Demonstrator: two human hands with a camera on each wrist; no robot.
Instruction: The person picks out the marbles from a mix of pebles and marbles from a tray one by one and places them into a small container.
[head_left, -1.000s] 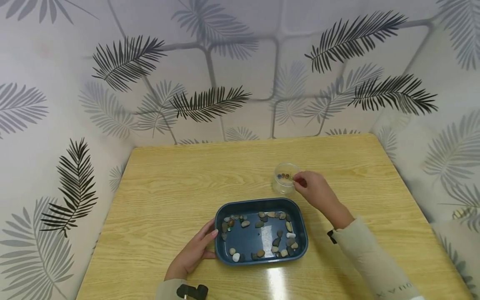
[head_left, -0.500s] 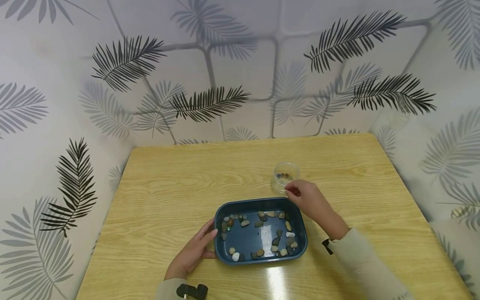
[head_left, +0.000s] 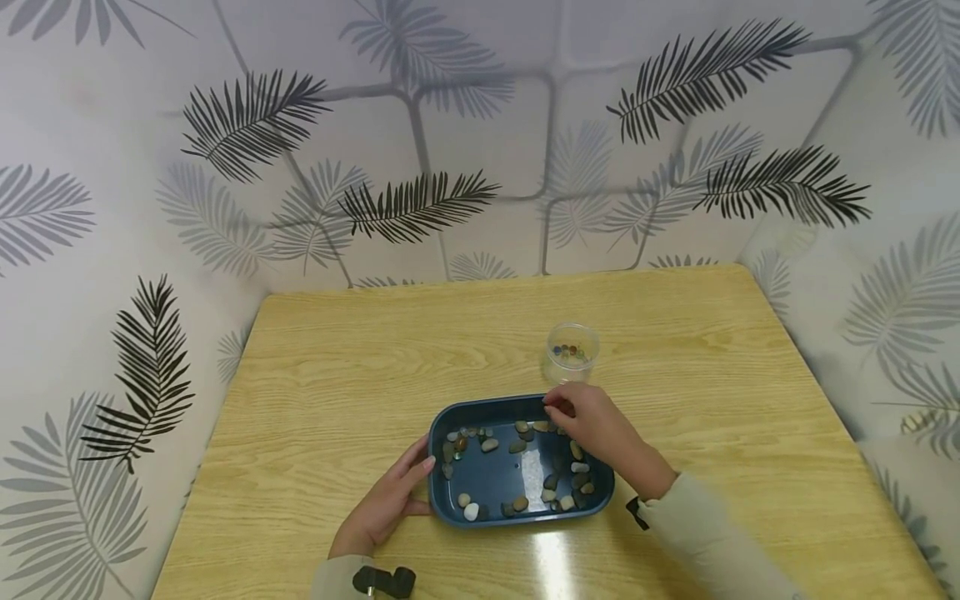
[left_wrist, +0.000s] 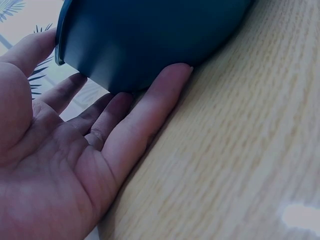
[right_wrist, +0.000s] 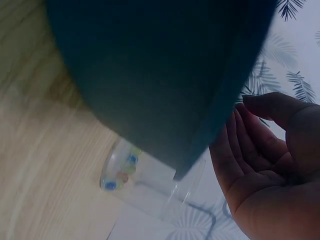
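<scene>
A dark blue rectangular tray point(head_left: 517, 523) holds several pebbles and glass marbles along its inner sides. My left hand point(head_left: 384, 504) rests against its left end; in the left wrist view the spread, rather straight fingers point(left_wrist: 165, 90) touch the outer wall and rim. Over the tray's far rim, toward the right, is my right hand point(head_left: 596, 421). Its thumb and fingertips are pinched together around what seems a small glass marble, hidden by the fingers. Just behind stands a clear plastic cup point(head_left: 572, 371) with several coloured glass marbles point(head_left: 573, 351) inside.
The wooden table point(head_left: 360, 358) meets leaf-patterned walls point(head_left: 480, 125) at its back and sides. Close behind the tray's far rim, the cup stands near my right hand. White pebbles point(head_left: 471, 512) lie among the grey and brown ones.
My right hand has moved from the cup's right rim toward me and left, to above the tray's far edge. My left hand and the tray have stayed in place.
</scene>
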